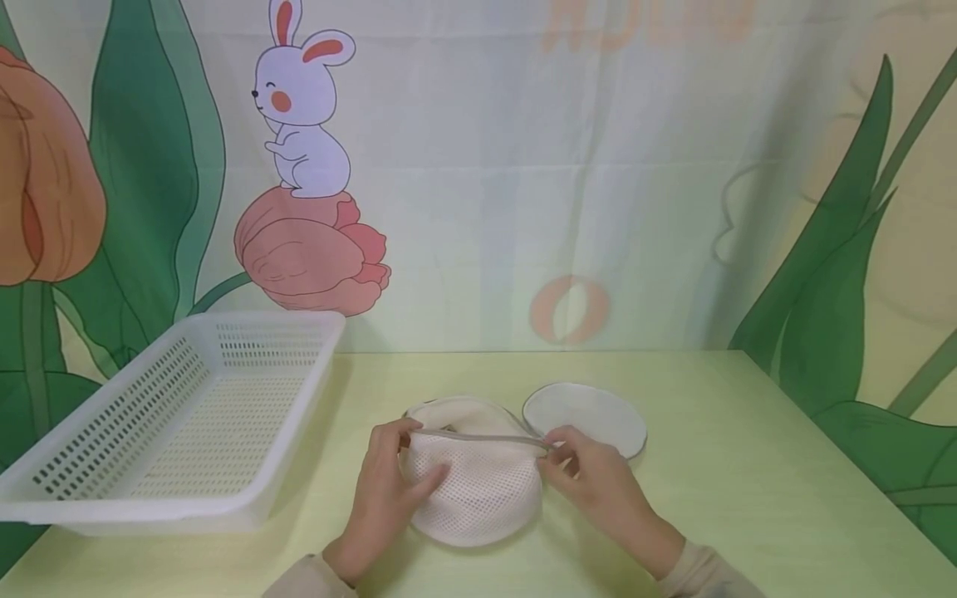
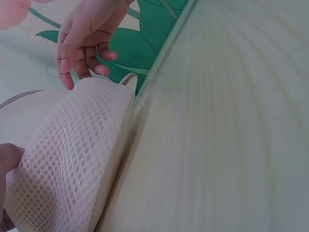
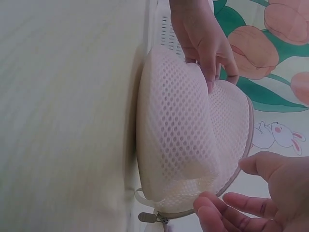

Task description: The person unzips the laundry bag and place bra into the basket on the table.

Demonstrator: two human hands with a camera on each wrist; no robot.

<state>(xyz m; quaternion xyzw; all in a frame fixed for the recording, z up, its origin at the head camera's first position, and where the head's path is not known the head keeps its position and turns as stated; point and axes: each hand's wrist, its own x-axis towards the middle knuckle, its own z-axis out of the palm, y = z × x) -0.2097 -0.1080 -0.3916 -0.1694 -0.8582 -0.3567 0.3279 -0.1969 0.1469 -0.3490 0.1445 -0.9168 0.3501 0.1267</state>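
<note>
A cream mesh laundry bag with a grey-brown zipper edge stands on the table, its mouth parted along the top. My left hand grips its left side, the thumb lying on the front mesh. The other fingers go over the rim and are partly hidden. At the right end of the zipper edge is my right hand, its fingers loosely bent. In the right wrist view, its thumb and fingertips are spread along the bag's rim. The zipper pull hangs free below them, beside a small fabric loop.
A white perforated plastic basket stands on the left of the table. Behind the bag to the right lies a flat, round white piece with dark edging. A printed curtain with a rabbit and flowers hangs along the table's back edge.
</note>
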